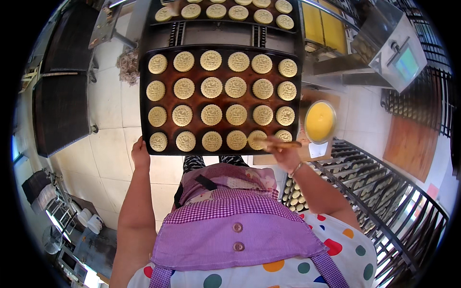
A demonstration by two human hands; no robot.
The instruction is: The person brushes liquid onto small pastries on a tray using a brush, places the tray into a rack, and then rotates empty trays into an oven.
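Pale floor tiles (110, 173) spread below a dark baking tray (144, 120) that fills the middle of the view, loaded with four rows of six round, pale stamped biscuits (211, 114). A second tray (158, 7) of the same biscuits lies beyond it, cut off by the upper edge.

The person's left hand (139, 152) reaches straight forward on an extended bare arm and rests at the near left corner of the tray, fingers curled at its rim; whether they clamp the edge or only press on it cannot be told, since the fingertips are hidden under the lip. The right hand (284, 154) comes in from the right with the elbow bent and the wrist turned inward, its grip closed around the handle of a brush (278, 143) that lies flat across the last two biscuits of the nearest row. The brush head blurs into the biscuits and is hard to make out.

Just right of the tray stands a round bowl (320, 121) of yellow liquid, near the right hand. A metal rack (384, 192) runs along the lower right, with more pale biscuits partly seen between its bars. A purple checked apron (230, 216) hides whatever carries the tray's near edge.
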